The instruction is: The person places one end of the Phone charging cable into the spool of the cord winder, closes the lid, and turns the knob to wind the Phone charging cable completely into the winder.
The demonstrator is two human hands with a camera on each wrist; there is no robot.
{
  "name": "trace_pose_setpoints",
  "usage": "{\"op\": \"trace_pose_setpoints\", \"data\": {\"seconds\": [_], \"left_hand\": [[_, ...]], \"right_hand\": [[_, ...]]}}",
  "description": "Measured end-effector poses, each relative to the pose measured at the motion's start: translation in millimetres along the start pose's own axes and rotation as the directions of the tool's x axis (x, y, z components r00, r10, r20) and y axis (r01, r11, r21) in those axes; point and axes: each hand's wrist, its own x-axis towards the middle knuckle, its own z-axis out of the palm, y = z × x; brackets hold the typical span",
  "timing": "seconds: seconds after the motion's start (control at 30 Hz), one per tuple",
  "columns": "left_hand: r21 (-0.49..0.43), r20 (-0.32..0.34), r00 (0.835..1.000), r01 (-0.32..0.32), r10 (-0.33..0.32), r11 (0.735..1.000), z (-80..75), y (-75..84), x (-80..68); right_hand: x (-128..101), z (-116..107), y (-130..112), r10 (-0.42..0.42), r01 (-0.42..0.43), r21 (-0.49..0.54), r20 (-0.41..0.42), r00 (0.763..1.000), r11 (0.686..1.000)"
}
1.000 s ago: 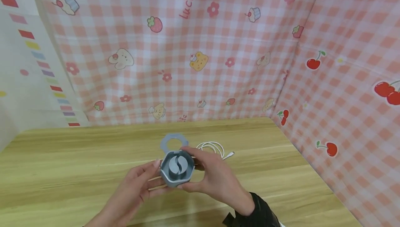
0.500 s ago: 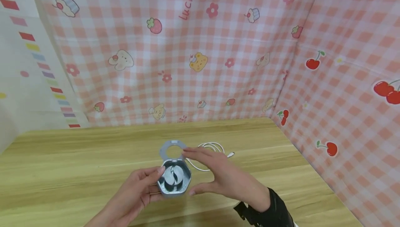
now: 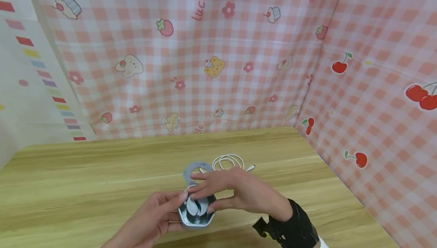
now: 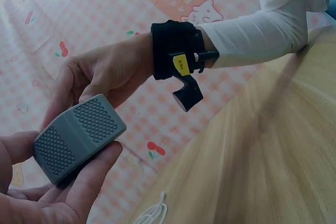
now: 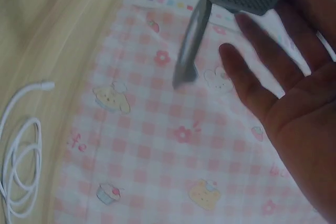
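Observation:
My left hand [image 3: 155, 214] grips a small grey hexagonal case [image 3: 196, 223] from its left side, thumb on the rim and fingers beneath. Inside the case is a pale round core [image 3: 193, 207] with an S-shaped slot. Its hinged lid [image 3: 187, 172], a flat ring with a large round hole, hangs open on the far side. Above the case my right hand [image 3: 239, 191] has its thumb and fingers reaching over the opening, close to the core; whether they touch it cannot be told. In the left wrist view the case's outer wall [image 4: 79, 137] shows studded texture.
A coiled white cable [image 3: 230, 160] lies on the wooden table [image 3: 102, 172], behind the right hand. Checked pink cloth [image 3: 191, 51] walls the back and right side. A black wrist strap [image 3: 290, 225] sits on the right wrist.
The right hand let go of the case's right side, drew back, then came in over its opening. The left hand has brought the case lower and slightly right.

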Motion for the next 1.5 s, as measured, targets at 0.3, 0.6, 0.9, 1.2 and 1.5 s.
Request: {"op": "trace_pose_setpoints", "data": {"seconds": [0.3,0.6,0.9,1.2,1.5], "left_hand": [[-0.013,-0.023,0.999,-0.028,0.028,1.0,3.7,2.1,-0.7],[-0.067,-0.229,0.973,-0.022,0.006,0.997,9.4,3.6,-0.9],[-0.078,-0.357,0.933,-0.073,0.04,0.994,7.9,3.2,-0.8],[-0.028,-0.264,0.963,-0.062,0.053,0.998,-1.1,9.8,-5.1],[-0.065,-0.239,0.971,-0.032,0.016,0.997,3.7,7.3,-3.1]], "right_hand": [[3.5,4.3,0.7,0.05,-0.045,0.066,-0.084,0.995,0.997],[8.3,19.7,-8.5,0.18,-0.205,-0.055,-0.293,0.939,0.977],[16.3,36.6,-10.1,0.141,-0.226,-0.152,-0.434,0.89,0.962],[13.2,24.4,-9.6,0.002,-0.076,-0.21,-0.331,0.944,0.975],[13.7,31.0,-6.9,0.027,-0.123,-0.219,-0.395,0.918,0.968]]}}
